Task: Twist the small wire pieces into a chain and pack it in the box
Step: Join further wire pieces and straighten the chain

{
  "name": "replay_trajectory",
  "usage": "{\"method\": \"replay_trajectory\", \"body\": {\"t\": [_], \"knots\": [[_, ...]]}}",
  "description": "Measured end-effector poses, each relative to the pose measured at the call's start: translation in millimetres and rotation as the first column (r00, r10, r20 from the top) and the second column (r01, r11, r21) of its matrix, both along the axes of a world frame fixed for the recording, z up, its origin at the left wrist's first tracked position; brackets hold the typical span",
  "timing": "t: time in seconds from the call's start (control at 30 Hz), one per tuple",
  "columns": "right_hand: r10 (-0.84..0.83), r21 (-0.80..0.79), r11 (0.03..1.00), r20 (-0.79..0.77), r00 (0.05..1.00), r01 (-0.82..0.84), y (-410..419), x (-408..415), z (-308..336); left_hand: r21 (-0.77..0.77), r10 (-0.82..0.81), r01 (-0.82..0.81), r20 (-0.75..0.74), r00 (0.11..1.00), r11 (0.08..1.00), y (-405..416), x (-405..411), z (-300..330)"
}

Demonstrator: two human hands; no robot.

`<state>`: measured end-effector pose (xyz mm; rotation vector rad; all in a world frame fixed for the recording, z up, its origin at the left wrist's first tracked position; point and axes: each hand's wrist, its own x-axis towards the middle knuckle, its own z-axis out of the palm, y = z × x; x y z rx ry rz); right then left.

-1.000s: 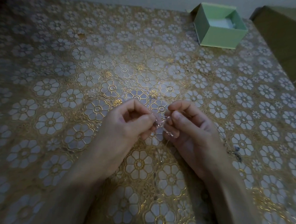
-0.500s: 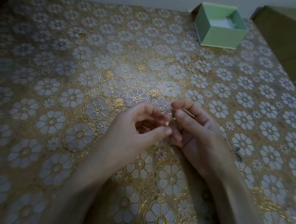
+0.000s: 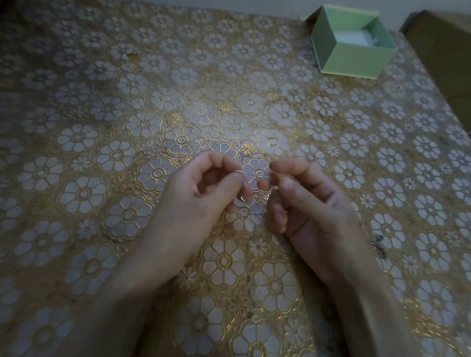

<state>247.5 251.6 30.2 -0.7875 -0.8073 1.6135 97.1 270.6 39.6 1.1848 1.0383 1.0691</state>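
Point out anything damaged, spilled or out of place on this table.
The tablecloth has a small worn spot at far left. The green box sits open and upright. Nothing is spilled.

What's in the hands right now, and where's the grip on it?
A thin wire piece spans both hands: the left hand pinches its left end between thumb and forefinger, and the right hand pinches its right end. Finer detail is blurred.
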Motion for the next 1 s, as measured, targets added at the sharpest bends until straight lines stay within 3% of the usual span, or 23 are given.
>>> {"method": "replay_trajectory", "body": {"t": [0.17,0.33,0.53,0.73,0.83,0.9,1.0], "knots": [[-0.03,-0.003,1.0,0.018,0.999,0.03,-1,-2,2,-0.033,-0.067,0.072,0.134,0.989,0.997,-2,0,1],[-0.049,0.0,0.999,0.074,0.996,0.049,-1,-3,0,-0.028,-0.028,0.033,0.156,0.987,0.999,-1,-5,1],[-0.023,0.012,1.0,0.228,0.973,0.021,0,-5,-3,0.048,-0.02,0.018,0.033,0.999,0.999,-1,-7,6],[-0.152,0.009,0.988,0.159,0.975,0.153,2,-3,-6,0.051,0.067,-0.063,-0.085,0.994,0.997,1,-10,5],[-0.186,0.046,0.983,0.194,0.963,0.18,1,-2,-5,0.08,0.12,-0.108,-0.17,0.978,0.991,4,-13,2],[-0.229,0.114,0.973,0.325,0.917,0.202,0,-1,-3,0.095,0.152,-0.135,-0.205,0.967,0.986,5,-13,0],[-0.306,0.293,0.945,0.649,0.697,0.142,-2,-5,-7,0.101,0.134,-0.111,-0.259,0.957,0.989,5,-13,0]]}}
